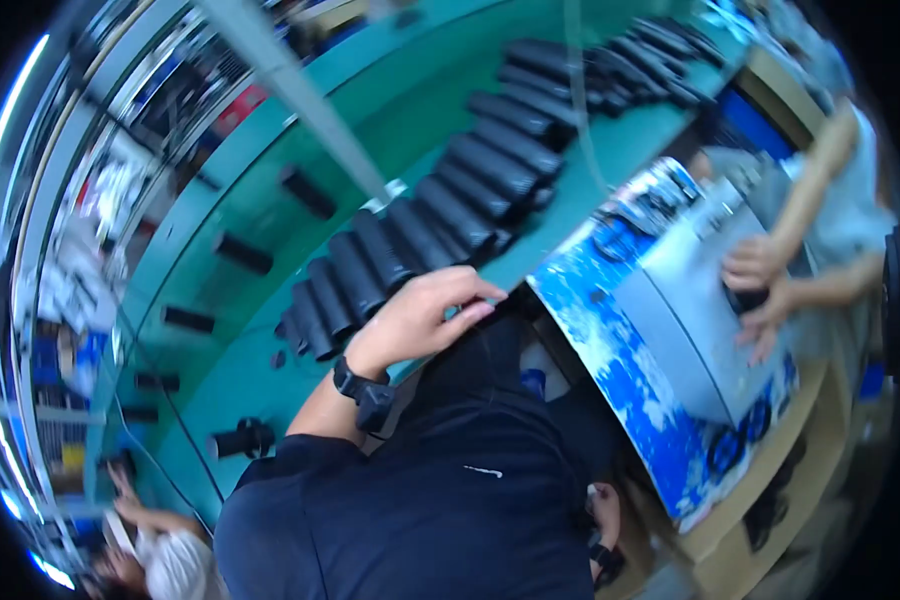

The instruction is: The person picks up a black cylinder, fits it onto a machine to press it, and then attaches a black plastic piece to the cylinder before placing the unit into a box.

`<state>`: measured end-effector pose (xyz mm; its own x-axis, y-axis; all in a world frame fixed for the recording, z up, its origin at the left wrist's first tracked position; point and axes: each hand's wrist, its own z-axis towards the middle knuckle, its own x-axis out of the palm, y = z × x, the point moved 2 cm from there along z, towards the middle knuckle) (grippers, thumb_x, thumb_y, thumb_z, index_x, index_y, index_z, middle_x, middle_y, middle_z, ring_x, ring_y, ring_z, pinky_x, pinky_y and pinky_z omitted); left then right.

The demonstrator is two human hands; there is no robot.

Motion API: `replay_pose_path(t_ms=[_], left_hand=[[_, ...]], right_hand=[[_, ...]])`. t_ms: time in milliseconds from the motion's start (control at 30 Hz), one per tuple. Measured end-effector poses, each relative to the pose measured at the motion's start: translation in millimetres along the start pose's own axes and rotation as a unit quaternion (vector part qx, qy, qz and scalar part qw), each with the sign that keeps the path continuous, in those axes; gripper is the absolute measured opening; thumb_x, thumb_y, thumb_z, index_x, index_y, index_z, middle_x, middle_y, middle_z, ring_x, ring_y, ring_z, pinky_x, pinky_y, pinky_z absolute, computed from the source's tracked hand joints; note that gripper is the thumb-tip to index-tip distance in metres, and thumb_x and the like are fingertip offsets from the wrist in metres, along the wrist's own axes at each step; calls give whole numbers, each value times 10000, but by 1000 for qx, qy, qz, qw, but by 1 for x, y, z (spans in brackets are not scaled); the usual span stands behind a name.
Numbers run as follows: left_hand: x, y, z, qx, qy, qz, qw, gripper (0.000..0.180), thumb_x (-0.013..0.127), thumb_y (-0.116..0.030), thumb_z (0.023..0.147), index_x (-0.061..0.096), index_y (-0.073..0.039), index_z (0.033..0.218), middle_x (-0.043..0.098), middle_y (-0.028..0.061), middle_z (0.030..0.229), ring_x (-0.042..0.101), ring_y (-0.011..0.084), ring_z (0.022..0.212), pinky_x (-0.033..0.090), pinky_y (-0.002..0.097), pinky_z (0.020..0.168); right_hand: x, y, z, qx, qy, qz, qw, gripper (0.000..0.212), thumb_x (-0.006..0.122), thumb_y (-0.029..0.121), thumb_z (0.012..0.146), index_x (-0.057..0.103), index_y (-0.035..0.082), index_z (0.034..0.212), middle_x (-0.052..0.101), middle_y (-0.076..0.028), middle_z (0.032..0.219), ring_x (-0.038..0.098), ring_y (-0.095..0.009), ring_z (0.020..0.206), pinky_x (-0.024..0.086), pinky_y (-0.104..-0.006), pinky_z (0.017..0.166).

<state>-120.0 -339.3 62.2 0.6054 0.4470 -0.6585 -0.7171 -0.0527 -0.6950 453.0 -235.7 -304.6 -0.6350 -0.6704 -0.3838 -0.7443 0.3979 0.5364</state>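
Note:
My left hand [425, 315] reaches across in front of my dark shirt, a black strap with a small box round its wrist. Its thumb and index finger are apart, with nothing visible between them. Just beyond it, a row of black cylinders [410, 235] lies side by side on the green conveyor surface [245, 385]; the hand overlaps the nearest ones in view, and contact cannot be made out. Low at my right side is my right hand [606, 512], strapped at the wrist. Something small and pale shows at its fingertips, too blurred to name.
To the right, a co-worker's hands [760, 290] press a black piece on a grey metal box [685, 325] atop a blue, paint-worn table [610, 365]. Spaced black cylinders [242, 253] stand along the belt's far left side. Another person [175, 560] is at lower left. A metal post [295, 95] rises beyond.

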Motion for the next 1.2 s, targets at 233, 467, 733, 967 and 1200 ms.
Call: replay_pose_path(t_ms=[233, 467, 733, 967, 1200], left_hand=[[-183, 133, -87, -249, -244, 176, 921, 294, 733, -117, 936, 717, -48, 1222, 700, 119, 1043, 678, 213, 939, 556, 355, 850], [-208, 298, -50, -256, -338, 401, 812, 626, 875, -250, 829, 623, -68, 1372, 665, 236, 1320, 663, 392, 1205, 546, 450, 1030], [-218, 216, -59, -280, -408, 233, 837, 753, 916, -284, 800, 585, -45, 1432, 684, 198, 1316, 698, 375, 1151, 549, 428, 1024], [-127, 36, -26, -65, -431, -50, 898, 773, 959, -267, 734, 622, -22, 1386, 652, 88, 1290, 617, 236, 1232, 487, 397, 1072], [50, -58, 46, 109, 35, -146, 983, 906, 971, -474, 687, 593, -82, 1412, 625, 122, 1228, 605, 308, 1173, 466, 425, 1016]], right_hand=[[-9, 164, 4, -148, 4, -343, 928, 199, 680, 134, 934, 692, 20, 1097, 727, -253, 1008, 708, -425, 981, 558, -462, 859], [-10, 185, 9, -101, -25, -389, 915, 235, 736, 180, 920, 701, 42, 1107, 733, -256, 1075, 693, -455, 1058, 549, -489, 918], [-8, 192, -3, -119, -39, -350, 928, 314, 782, 229, 912, 707, 25, 1139, 746, -231, 1053, 719, -407, 1002, 562, -462, 891], [7, 303, -64, -202, 140, -233, 941, 450, 808, 194, 905, 667, 14, 1293, 772, -146, 1061, 738, -263, 949, 575, -390, 860], [47, 433, -120, -524, 82, 0, 848, 539, 846, 123, 866, 614, 26, 1342, 713, -115, 1232, 712, -213, 1028, 572, -346, 888]])
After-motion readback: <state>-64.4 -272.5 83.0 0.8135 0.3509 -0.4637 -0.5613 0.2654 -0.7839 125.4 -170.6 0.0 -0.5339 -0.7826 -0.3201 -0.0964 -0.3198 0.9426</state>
